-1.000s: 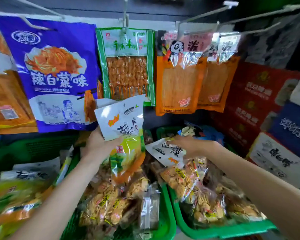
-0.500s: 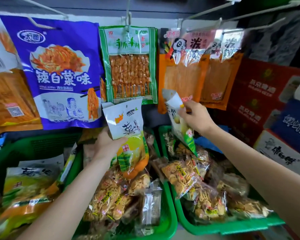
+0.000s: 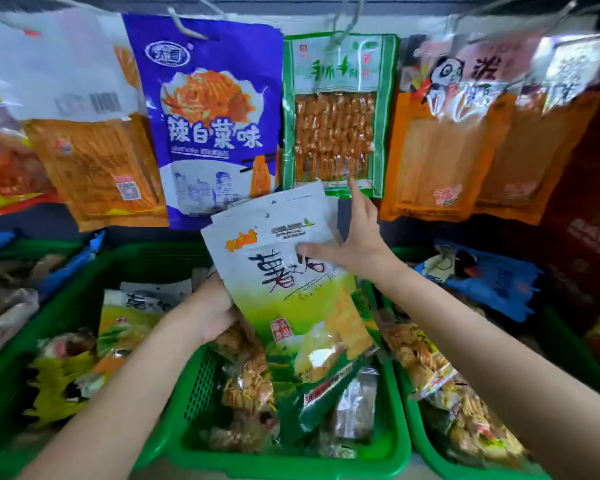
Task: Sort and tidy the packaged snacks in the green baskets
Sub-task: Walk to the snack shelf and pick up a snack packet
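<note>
Hands over green basket (image 3: 201,382): left hand (image 3: 215,313) grips glossy flat snack pouches (image 3: 291,289); right hand (image 3: 357,244) spread, touching them.

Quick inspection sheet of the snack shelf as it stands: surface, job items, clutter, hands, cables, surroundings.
Surface: three green baskets side by side; middle basket.
Job's things: white-and-green chip bags stacked and held up over the middle basket; a like bag lies in the left basket.
Clutter: clear cracker packs heaped in the middle and right baskets.
Hands: left hand grips the stack from behind; right hand lies on its front, fingers spread.
Cables: nothing seen.
Surroundings: hanging purple bag, skewer pack, orange packs.
</note>
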The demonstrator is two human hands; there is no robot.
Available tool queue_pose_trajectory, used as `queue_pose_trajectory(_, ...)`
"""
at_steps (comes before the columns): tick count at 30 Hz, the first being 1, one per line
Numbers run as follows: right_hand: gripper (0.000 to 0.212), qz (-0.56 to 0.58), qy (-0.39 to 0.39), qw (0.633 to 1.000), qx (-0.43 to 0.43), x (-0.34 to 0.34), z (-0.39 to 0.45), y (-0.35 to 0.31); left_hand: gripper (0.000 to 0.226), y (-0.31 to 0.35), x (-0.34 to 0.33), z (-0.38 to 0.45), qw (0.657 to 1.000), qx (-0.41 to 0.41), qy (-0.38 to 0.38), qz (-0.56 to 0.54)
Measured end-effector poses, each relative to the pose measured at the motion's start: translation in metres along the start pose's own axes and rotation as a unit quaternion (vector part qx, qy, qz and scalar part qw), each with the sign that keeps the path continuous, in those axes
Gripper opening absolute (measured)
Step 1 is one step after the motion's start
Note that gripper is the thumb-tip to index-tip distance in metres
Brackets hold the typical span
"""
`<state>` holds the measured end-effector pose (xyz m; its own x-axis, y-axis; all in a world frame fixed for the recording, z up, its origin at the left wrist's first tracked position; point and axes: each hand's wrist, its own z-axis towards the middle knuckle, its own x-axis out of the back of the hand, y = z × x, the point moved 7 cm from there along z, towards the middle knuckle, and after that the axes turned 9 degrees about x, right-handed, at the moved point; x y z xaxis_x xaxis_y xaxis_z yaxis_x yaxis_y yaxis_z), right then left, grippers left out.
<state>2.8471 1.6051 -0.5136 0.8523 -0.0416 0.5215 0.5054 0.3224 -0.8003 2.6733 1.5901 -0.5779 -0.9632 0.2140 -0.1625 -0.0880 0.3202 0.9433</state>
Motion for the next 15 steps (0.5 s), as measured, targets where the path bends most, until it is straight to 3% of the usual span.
queue_pose_trajectory(2, 0.121, 0.111, -0.052, 0.988, -0.091, -0.02, -0.002, 0.006, 0.016, -0.003, 0.014, -0.009, 0.998, 0.017, -0.012, -0.052)
queue_pose_trajectory(4, 0.094, 0.193, -0.117, 0.966, -0.124, -0.045, -0.007, 0.001, 0.022, -0.004, 0.029, -0.02, 0.999, 0.029, -0.006, -0.04)
queue_pose_trajectory(6, 0.057, 0.239, -0.12, 0.957, -0.111, -0.059, -0.007, -0.005, 0.035, 0.003, 0.044, -0.039, 0.996, 0.026, 0.016, -0.078)
queue_pose_trajectory(7, 0.045, 0.257, -0.114, 0.954, -0.1, -0.063, -0.008, -0.014, 0.031, 0.007, 0.06, -0.043, 0.993, 0.015, 0.035, -0.115)
queue_pose_trajectory(9, 0.034, 0.271, -0.095, 0.954, -0.083, -0.071, -0.002, -0.027, 0.036, 0.022, 0.084, -0.055, 0.978, 0.009, 0.026, -0.205)
queue_pose_trajectory(12, 0.028, 0.232, -0.089, 0.968, -0.027, -0.087, 0.007, -0.055, 0.059, 0.034, 0.097, -0.077, 0.988, -0.011, -0.056, -0.142)
queue_pose_trajectory(15, 0.022, 0.173, -0.121, 0.976, 0.047, -0.111, 0.009, -0.086, 0.037, 0.037, 0.114, -0.077, 0.998, -0.05, 0.011, -0.031)
